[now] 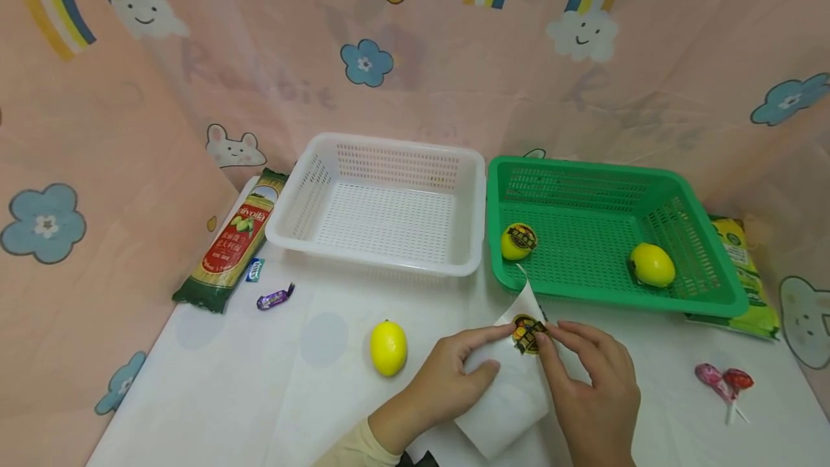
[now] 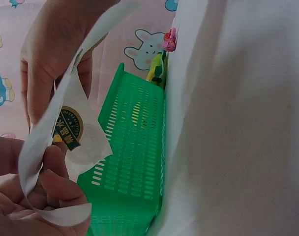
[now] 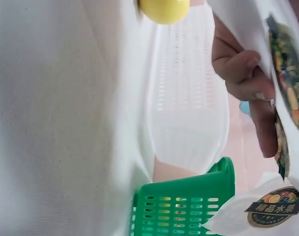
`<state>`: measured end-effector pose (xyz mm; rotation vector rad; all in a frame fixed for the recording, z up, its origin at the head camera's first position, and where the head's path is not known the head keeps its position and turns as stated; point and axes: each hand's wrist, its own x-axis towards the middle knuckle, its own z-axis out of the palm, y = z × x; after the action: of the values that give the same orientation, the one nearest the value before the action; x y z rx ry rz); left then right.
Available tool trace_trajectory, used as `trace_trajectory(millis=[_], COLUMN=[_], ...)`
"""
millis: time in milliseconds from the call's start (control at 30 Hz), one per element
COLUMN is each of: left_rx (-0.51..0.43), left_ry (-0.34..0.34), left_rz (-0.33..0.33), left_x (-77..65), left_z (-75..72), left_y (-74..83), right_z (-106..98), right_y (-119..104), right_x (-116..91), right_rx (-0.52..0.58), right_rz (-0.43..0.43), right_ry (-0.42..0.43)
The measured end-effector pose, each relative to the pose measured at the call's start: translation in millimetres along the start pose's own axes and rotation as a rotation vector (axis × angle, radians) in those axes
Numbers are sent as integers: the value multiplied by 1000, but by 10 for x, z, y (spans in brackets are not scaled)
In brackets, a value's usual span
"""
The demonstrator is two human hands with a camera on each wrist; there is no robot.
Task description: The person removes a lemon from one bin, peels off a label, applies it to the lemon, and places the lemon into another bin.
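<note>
Between the two hands is a white backing sheet (image 1: 509,398) with round dark fruit stickers, bent and raised off the table. My left hand (image 1: 447,378) grips it between thumb and fingers; the left wrist view shows the sheet (image 2: 41,132) curving through the fingers. My right hand (image 1: 596,388) pinches the edge of a black-and-gold sticker (image 1: 529,334) at the sheet's upper part. Another sticker (image 3: 275,206) shows on the sheet in the right wrist view. A yellow lemon (image 1: 388,348) without a visible sticker lies left of the hands.
A green basket (image 1: 622,299) holds two lemons, one bearing a sticker (image 1: 522,236). Left of it stands a white basket (image 1: 376,259). Spaghetti (image 1: 233,240), a purple-wrapped candy (image 1: 274,298) and a small blue packet (image 1: 255,269) lie left; lollipops (image 1: 723,380) and a green-yellow bag (image 1: 752,287) right.
</note>
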<state>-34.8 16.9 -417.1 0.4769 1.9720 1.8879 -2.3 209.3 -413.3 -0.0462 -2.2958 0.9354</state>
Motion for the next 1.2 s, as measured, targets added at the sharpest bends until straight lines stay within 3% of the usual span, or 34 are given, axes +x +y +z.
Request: trace_trajectory(millis=[267,333,533,867,1000,1200], left_rx=[-52,-67,-160,-226,-191,-184], left_ry=[-10,-13,-12,-14,-50,-105], left_rz=[-17,-13,-16,-21,17,62], left_x=[4,9,25,31,40,50], left_z=[12,12,7,32,23,-28], left_y=[-16,-18,-35,-77,-91,-103], right_z=[64,60,34,20,20,14], right_y=[102,85,0,61,73,73], right_x=[-15,-8,13,53,58,57], right_rx=[77,88,203,412,480,536], right_rz=[-68,-6,356,663,732,741], right_ry=[100,89,-20,-89,-111,-150])
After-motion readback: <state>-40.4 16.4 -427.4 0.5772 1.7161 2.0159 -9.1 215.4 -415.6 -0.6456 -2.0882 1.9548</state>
